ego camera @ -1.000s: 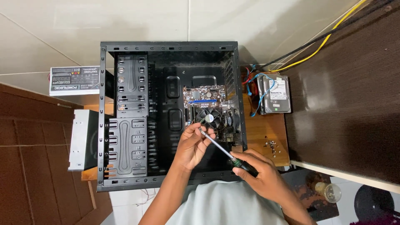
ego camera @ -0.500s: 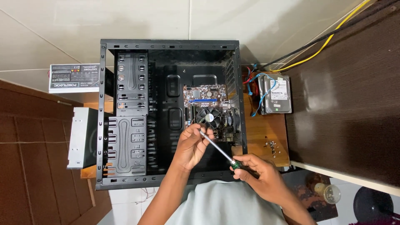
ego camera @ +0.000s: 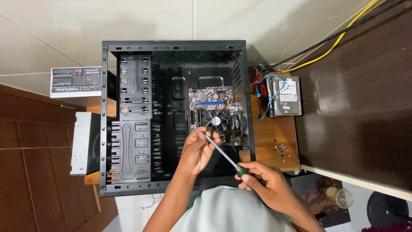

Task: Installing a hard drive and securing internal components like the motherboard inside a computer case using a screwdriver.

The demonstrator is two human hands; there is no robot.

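Note:
An open black computer case [ego camera: 128,107] lies on its side with a small motherboard [ego camera: 214,107] and its round cooler fan [ego camera: 219,121] inside. My right hand [ego camera: 266,184] grips the green handle of a screwdriver [ego camera: 225,157], its shaft slanting up-left into the case. My left hand [ego camera: 198,148] pinches the shaft near the tip, at the motherboard's near-left corner beside the fan. The tip itself is hidden by my fingers.
A power supply box [ego camera: 76,81] and an optical drive [ego camera: 85,144] sit left of the case. A hard drive [ego camera: 286,95] with blue and red cables lies on the wooden stand [ego camera: 274,137], with loose screws [ego camera: 281,149] nearby. A dark desk [ego camera: 360,94] stands at right.
Both hands and the screwdriver stay at the same spot on the motherboard; the right hand has shifted slightly on the handle.

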